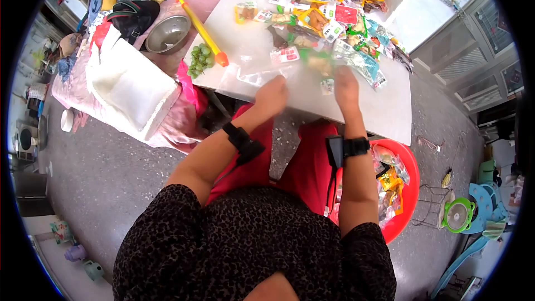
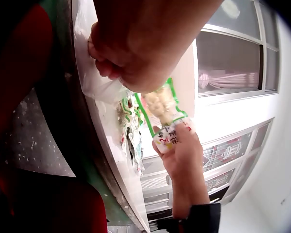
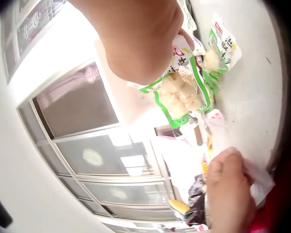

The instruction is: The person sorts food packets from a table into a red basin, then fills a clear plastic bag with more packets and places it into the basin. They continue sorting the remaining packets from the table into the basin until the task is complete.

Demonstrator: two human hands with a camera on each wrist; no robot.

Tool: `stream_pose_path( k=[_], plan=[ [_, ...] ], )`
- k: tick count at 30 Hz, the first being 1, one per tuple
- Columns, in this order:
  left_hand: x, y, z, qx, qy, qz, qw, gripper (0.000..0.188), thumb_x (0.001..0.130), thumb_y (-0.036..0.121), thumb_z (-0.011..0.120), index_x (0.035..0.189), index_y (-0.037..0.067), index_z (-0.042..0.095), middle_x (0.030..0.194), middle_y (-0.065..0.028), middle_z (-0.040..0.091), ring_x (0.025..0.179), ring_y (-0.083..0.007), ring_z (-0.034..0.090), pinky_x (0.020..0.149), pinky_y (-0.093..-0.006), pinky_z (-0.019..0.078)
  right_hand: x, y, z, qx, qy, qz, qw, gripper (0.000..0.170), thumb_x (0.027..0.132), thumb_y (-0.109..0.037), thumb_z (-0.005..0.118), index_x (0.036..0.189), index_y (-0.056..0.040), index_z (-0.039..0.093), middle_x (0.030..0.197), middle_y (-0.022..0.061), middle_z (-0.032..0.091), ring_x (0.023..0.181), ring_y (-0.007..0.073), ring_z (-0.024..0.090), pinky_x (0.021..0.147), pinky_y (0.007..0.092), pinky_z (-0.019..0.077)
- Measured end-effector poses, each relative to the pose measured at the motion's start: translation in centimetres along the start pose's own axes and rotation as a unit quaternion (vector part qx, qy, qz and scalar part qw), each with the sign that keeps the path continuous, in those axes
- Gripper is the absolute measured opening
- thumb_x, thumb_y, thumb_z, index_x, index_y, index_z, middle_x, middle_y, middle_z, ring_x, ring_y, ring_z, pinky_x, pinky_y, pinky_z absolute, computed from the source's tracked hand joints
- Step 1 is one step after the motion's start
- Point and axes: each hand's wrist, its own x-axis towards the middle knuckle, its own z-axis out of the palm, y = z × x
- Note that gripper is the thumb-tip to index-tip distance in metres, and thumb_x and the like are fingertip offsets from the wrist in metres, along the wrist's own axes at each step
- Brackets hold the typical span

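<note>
My right hand pinches one end of a green-edged snack packet, lifted above the table. Pale chunks show through its clear window, and the white end between my fingers bears dark writing. In the head view this packet is blurred. My left hand grips a clear plastic bag near the table's front edge, fingers curled into the film. The bag also shows beside the left hand in the right wrist view. Another green-edged packet lies close by on the table.
A heap of mixed snack packets covers the far right of the white table. Green grapes and a yellow tube lie left. A red basin with packets stands beside my right leg; a white foam box sits left.
</note>
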Motion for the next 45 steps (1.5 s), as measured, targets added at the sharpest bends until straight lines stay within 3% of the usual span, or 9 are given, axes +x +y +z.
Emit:
stream_pose_path(
  k=[4, 11, 18, 22, 27, 33, 36, 42, 45],
  plan=[
    [0.4, 1.6, 0.4, -0.016, -0.061, -0.030, 0.998, 0.017, 0.074, 0.018, 0.042, 0.083, 0.005, 0.046, 0.078, -0.0184, 0.053, 0.076, -0.0351, 0.051, 0.065, -0.0420, 0.0385, -1.8, -1.2, -4.0, 0.286, -0.015, 0.186, 0.940, 0.014, 0.081, -0.010, 0.044, 0.089, -0.0012, 0.051, 0.069, 0.0001, 0.051, 0.062, 0.0064, 0.046, 0.053, 0.0212, 0.0364],
    [0.2, 1.3, 1.1, -0.023, -0.061, -0.020, 0.998, 0.018, 0.075, 0.019, 0.042, 0.083, 0.004, 0.047, 0.080, -0.0180, 0.053, 0.078, -0.0346, 0.050, 0.065, -0.0410, 0.0384, -5.8, -2.1, -2.2, 0.556, -0.009, 0.338, 0.760, 0.017, 0.079, -0.004, 0.044, 0.094, 0.0000, 0.050, 0.081, 0.0041, 0.054, 0.071, 0.0133, 0.053, 0.062, 0.0256, 0.0448],
    [-0.8, 2.0, 1.2, 0.031, -0.018, 0.074, 0.997, 0.019, 0.074, 0.019, 0.043, 0.085, 0.004, 0.048, 0.079, -0.0173, 0.053, 0.078, -0.0343, 0.050, 0.066, -0.0426, 0.0391, -5.5, -2.0, -1.8, 0.499, -0.080, 0.366, 0.781, 0.019, 0.077, -0.001, 0.041, 0.094, 0.0027, 0.049, 0.082, 0.0082, 0.055, 0.070, 0.0164, 0.056, 0.060, 0.0281, 0.0466],
    [-0.7, 1.5, 1.2, 0.072, -0.045, 0.025, 0.996, 0.019, 0.075, 0.020, 0.043, 0.085, 0.005, 0.048, 0.080, -0.0169, 0.053, 0.079, -0.0338, 0.050, 0.066, -0.0431, 0.0394, -5.5, -1.5, -1.9, 0.447, -0.109, 0.391, 0.797, 0.020, 0.076, 0.000, 0.040, 0.094, 0.0035, 0.049, 0.080, 0.0099, 0.056, 0.068, 0.0177, 0.057, 0.057, 0.0299, 0.0480],
    [-1.5, 4.5, -1.3, 0.052, -0.130, 0.045, 0.989, 0.018, 0.076, 0.019, 0.041, 0.086, 0.006, 0.049, 0.082, -0.0161, 0.054, 0.081, -0.0322, 0.051, 0.067, -0.0428, 0.0397, -5.5, -1.0, -0.6, 0.516, -0.106, 0.396, 0.752, 0.019, 0.077, 0.000, 0.041, 0.094, 0.0031, 0.049, 0.081, 0.0096, 0.055, 0.067, 0.0188, 0.057, 0.056, 0.0311, 0.0483],
    [-1.5, 2.0, 1.8, 0.038, 0.012, 0.214, 0.976, 0.012, 0.075, 0.014, 0.042, 0.082, 0.008, 0.050, 0.078, -0.0136, 0.053, 0.077, -0.0306, 0.051, 0.064, -0.0420, 0.0404, -5.3, -1.3, 2.8, 0.615, -0.072, 0.376, 0.689, 0.019, 0.079, -0.002, 0.043, 0.097, 0.0013, 0.048, 0.084, 0.0094, 0.055, 0.069, 0.0198, 0.057, 0.059, 0.0313, 0.0483],
    [-1.5, 2.1, 1.7, 0.069, -0.014, 0.171, 0.983, 0.010, 0.074, 0.012, 0.043, 0.080, 0.009, 0.050, 0.076, -0.0120, 0.053, 0.073, -0.0306, 0.052, 0.060, -0.0414, 0.0407, -5.0, -3.1, 3.3, 0.641, -0.086, 0.362, 0.672, 0.018, 0.079, -0.005, 0.044, 0.097, 0.0007, 0.048, 0.085, 0.0087, 0.055, 0.070, 0.0196, 0.057, 0.058, 0.0312, 0.0486],
    [-1.8, 1.5, 1.2, 0.065, -0.001, 0.193, 0.979, 0.009, 0.070, 0.014, 0.044, 0.072, 0.009, 0.052, 0.075, -0.0114, 0.052, 0.071, -0.0305, 0.052, 0.059, -0.0414, 0.0408, -4.6, -3.1, 0.1, 0.265, -0.278, 0.365, 0.848, 0.015, 0.077, -0.011, 0.050, 0.087, -0.0008, 0.050, 0.069, 0.0045, 0.055, 0.048, 0.0079, 0.049, 0.036, 0.0185, 0.0367],
    [-1.9, 2.1, 0.8, 0.088, -0.026, 0.186, 0.978, 0.009, 0.070, 0.014, 0.045, 0.071, 0.008, 0.051, 0.074, -0.0112, 0.052, 0.071, -0.0304, 0.052, 0.059, -0.0410, 0.0407, -4.9, -2.1, -0.1, 0.306, -0.290, 0.355, 0.834, 0.013, 0.076, -0.013, 0.051, 0.082, -0.0013, 0.050, 0.059, 0.0023, 0.052, 0.040, 0.0048, 0.042, 0.032, 0.0155, 0.0284]
  ],
)
